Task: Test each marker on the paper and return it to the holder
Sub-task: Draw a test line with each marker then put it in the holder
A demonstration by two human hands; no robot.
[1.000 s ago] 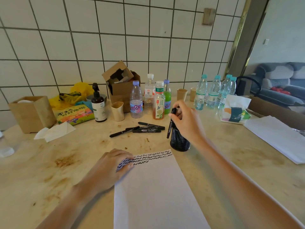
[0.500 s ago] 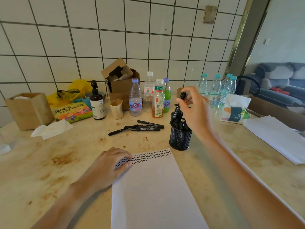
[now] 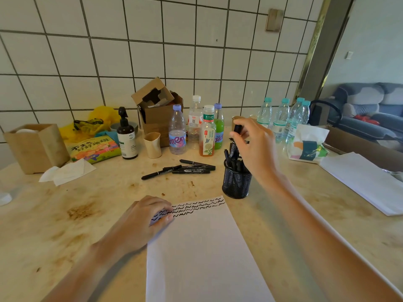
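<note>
A white sheet of paper (image 3: 202,253) lies on the table, with rows of black squiggles along its top edge. My left hand (image 3: 141,221) presses its top left corner flat, fingers loosely bent. A black mesh holder (image 3: 236,183) stands just beyond the paper's top right corner, with several black markers in it. My right hand (image 3: 255,147) hovers over the holder and pinches the top of a black marker (image 3: 235,138) whose lower end sits among the others. Several more black markers (image 3: 187,167) lie loose on the table left of the holder.
Bottles (image 3: 196,129), a spray bottle (image 3: 127,136), a paper cup (image 3: 153,144) and an open cardboard box (image 3: 157,110) line the wall. A tissue pack (image 3: 307,144) and more white paper (image 3: 366,182) sit at the right. A wooden box (image 3: 37,147) and crumpled tissue (image 3: 65,172) are left.
My right hand rose from low beside the holder to above it, carrying the marker so that its lower end now sits among the others. The left hand stayed on the paper.
</note>
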